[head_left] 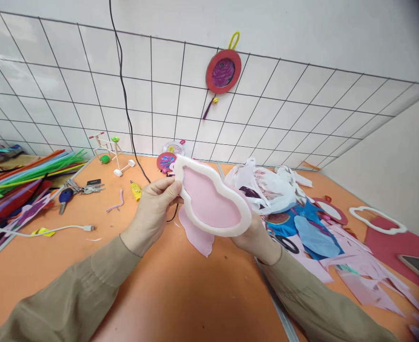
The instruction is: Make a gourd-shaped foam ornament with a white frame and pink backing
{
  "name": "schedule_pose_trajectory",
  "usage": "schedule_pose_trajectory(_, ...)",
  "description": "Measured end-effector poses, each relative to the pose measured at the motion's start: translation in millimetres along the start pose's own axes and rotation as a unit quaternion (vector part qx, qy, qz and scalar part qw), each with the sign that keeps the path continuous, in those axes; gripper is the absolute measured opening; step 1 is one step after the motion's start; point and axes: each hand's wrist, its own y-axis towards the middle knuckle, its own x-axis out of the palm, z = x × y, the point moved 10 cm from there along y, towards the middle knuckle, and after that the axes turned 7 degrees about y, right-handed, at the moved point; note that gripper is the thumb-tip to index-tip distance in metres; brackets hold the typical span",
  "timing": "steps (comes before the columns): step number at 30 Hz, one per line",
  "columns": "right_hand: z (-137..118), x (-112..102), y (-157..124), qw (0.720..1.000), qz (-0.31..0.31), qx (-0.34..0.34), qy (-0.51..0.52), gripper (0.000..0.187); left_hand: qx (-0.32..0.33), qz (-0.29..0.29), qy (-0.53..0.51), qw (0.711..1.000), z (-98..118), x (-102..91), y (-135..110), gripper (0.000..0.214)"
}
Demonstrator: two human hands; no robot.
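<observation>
A white cloud-shaped frame with a thick rim and a pink sheet filling its inside is held up above the table. My left hand pinches its left edge, thumb in front and fingers behind. At the lower right edge, my right hand grips the same frame, its fingers mostly hidden behind it. Below the frame a loose pink piece shows, partly covered; whether it touches the frame I cannot tell.
Pipe cleaners, keys and a white cable lie left on the orange table. Right are a plastic bag, pink scraps, black-handled scissors and another white frame. A red round ornament hangs on the wall grid.
</observation>
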Motion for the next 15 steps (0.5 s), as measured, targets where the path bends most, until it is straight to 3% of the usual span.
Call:
schedule_pose_trajectory(2, -3, -2, 2, 1.000, 0.010, -0.028, -0.008, 0.025, 0.001, 0.018, -0.013, 1.000, 2, -5.3, 2, 0.028)
schedule_pose_trajectory(4, 8, 2, 0, 1.000, -0.002, 0.003, -0.021, 0.018, 0.004, 0.032, -0.024, 0.999, 4, -9.5, 3, 0.028)
schedule_pose_trajectory(9, 60, 11, -16, 0.978, -0.024, 0.206, 0.011, 0.011, -0.001, 0.039, -0.022, 0.999, 8, -11.0, -1, 0.029)
schedule_pose_trajectory(12, 81, 15, -25, 0.933, -0.004, 0.323, 0.162, 0.017, -0.016, 0.038, -0.009, 0.999, 7, -8.7, -4, 0.030)
schedule_pose_trajectory(15, 86, 17, -26, 0.853, 0.039, 0.396, 0.337, 0.027, -0.046, 0.044, -0.001, 0.998, 1, -7.8, -6, 0.029)
